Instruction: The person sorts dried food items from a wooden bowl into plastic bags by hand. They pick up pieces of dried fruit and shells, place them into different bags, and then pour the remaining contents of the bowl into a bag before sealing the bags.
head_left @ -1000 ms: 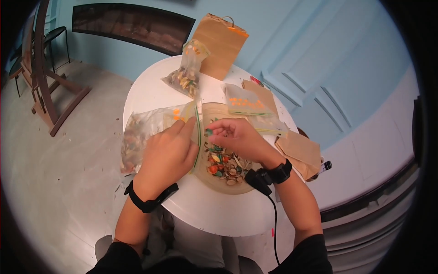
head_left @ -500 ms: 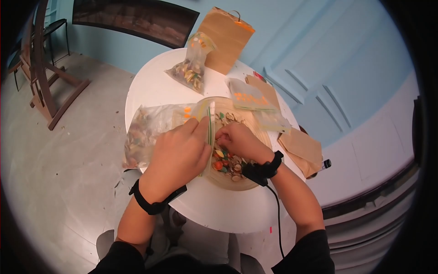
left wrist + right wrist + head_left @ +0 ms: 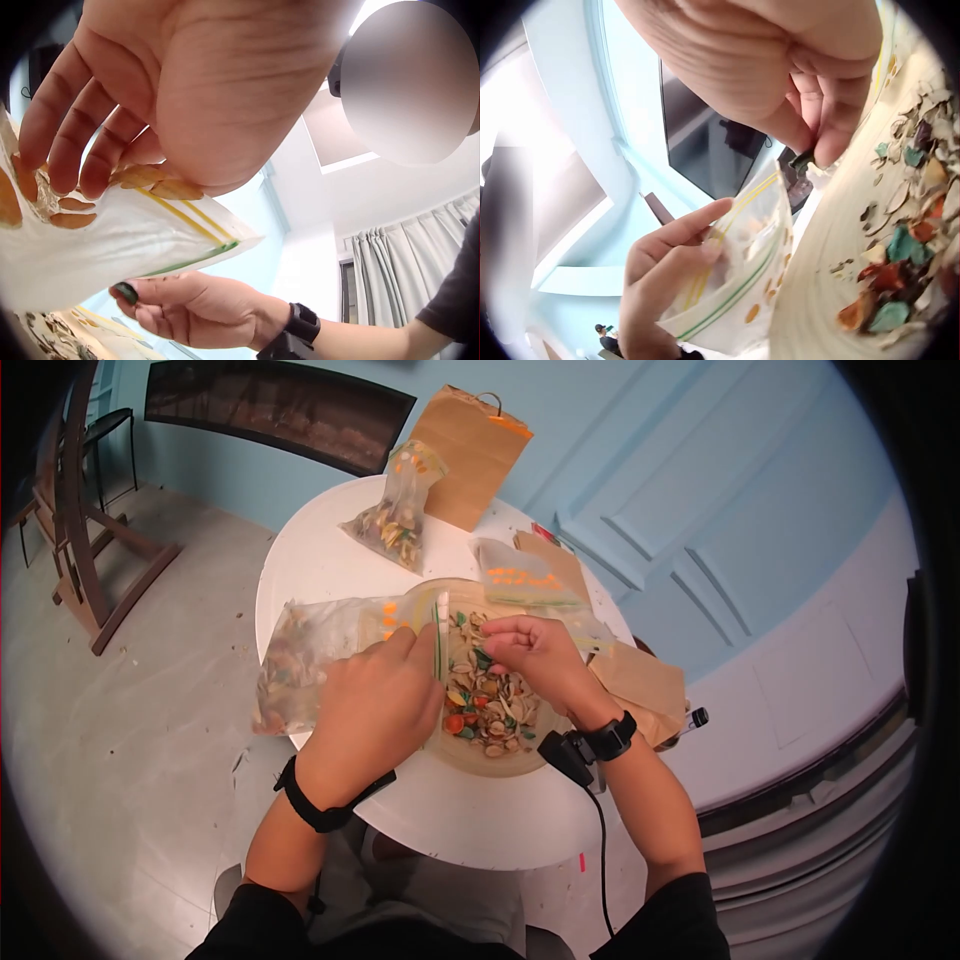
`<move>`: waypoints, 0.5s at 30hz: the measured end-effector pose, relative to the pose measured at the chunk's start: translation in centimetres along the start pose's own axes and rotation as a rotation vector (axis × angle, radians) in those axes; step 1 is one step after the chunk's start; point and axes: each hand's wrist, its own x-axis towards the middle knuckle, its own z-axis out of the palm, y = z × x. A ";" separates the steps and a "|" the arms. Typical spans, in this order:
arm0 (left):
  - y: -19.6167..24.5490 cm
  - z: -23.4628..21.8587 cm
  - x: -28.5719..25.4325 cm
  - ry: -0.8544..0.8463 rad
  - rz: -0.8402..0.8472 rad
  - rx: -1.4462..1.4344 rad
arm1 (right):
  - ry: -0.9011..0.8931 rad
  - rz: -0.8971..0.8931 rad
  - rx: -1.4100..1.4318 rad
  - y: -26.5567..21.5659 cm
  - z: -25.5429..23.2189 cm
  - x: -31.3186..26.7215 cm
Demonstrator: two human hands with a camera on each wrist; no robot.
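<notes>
My left hand (image 3: 375, 700) grips the mouth edge of a clear zip bag (image 3: 325, 625) with orange marks, which lies on the table's left side with mixed pieces inside. In the right wrist view the bag's mouth stands apart. Thumb and fingertips of my right hand (image 3: 540, 658) pinch a small dark green piece (image 3: 802, 160), beside the bag's mouth and above the bowl. The shallow pale tan bowl (image 3: 817, 281) holds a heap of potpourri-like pieces (image 3: 490, 715) in tan, orange and green. Part of its left side is hidden by the bag and my left hand.
A second filled zip bag (image 3: 388, 535) stands at the back, before a brown paper bag (image 3: 468, 460). Flat zip bags (image 3: 520, 575) and folded brown paper (image 3: 640, 690) lie along the right side of the round white table (image 3: 450, 830). A black cable (image 3: 603, 860) hangs from my right wrist.
My right hand, with a green piece a second ago, dipped toward the heap beside the bag's mouth, then came back up pinching a dark green piece. My left hand keeps its grip on the bag.
</notes>
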 end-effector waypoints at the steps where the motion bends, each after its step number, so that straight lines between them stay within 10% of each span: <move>1: 0.1 0.2 0.0 -0.009 -0.004 0.003 | 0.002 -0.013 0.038 -0.6 0.4 -0.4; 10: -0.1 -0.7 0.3 0.130 -0.023 -0.003 | 0.074 -0.207 -0.111 -0.2 1.2 4.0; 15: -0.4 -1.8 0.3 0.101 -0.043 -0.004 | -0.003 -0.358 -0.972 3.8 -0.2 8.9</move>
